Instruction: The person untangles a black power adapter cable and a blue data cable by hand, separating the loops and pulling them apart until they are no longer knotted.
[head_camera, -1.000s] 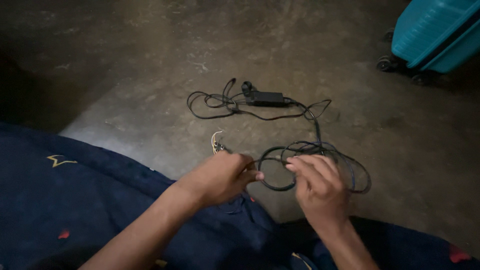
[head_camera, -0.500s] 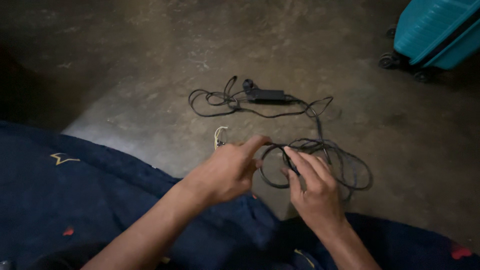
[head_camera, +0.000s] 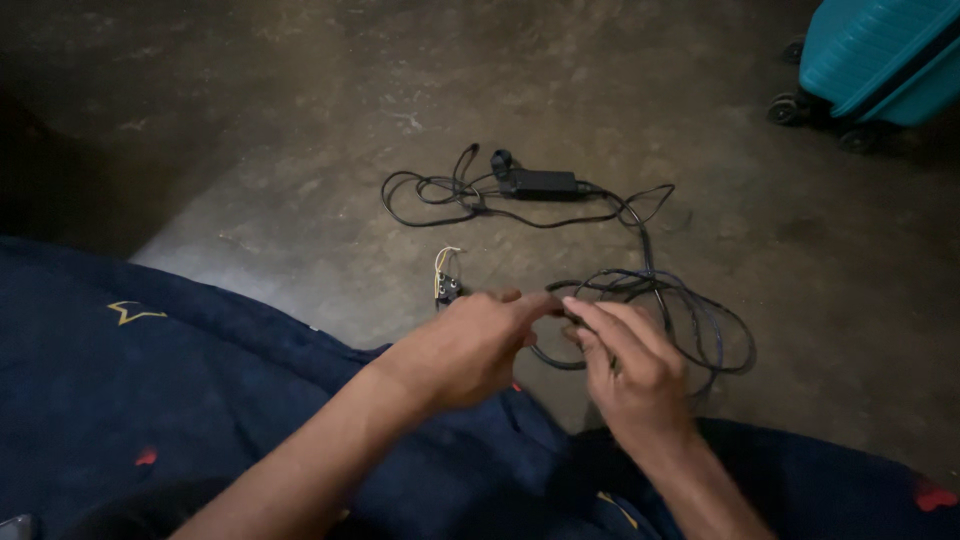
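Since the frame 0.5 s ago both hands have closed in on each other: fingertips now meet over the near edge of the cable coil (head_camera: 650, 315), where earlier a small gap showed betw. them. Left hand (head_camera: 465, 350) reaches in from the left, fingers extended and pinched tog. at the tips, apparently on a strand of cable; contact point is small and partly hidden, so grip can't be confirmed. Right hand (head_camera: 630, 365) sits just beside it, fingers curled over the same strand, seemingly clamped on it, which would steady the loop for the other hand. Coil lies on the concrete floor (head_camera: 250, 150), just past the dark blue cloth (head_camera: 150, 380) over the person's lap. Cable runs on from the coil to a black power adapter (head_camera: 540, 183) w/ loose wire tangled at its left. Small plug (head_camera: 447, 285) w/ pale wire lies near the left hand, apart from it. Containers: one teal suitcase (head_camera: 875, 50) on wheels, top right, well apart, shut; contents not visible.
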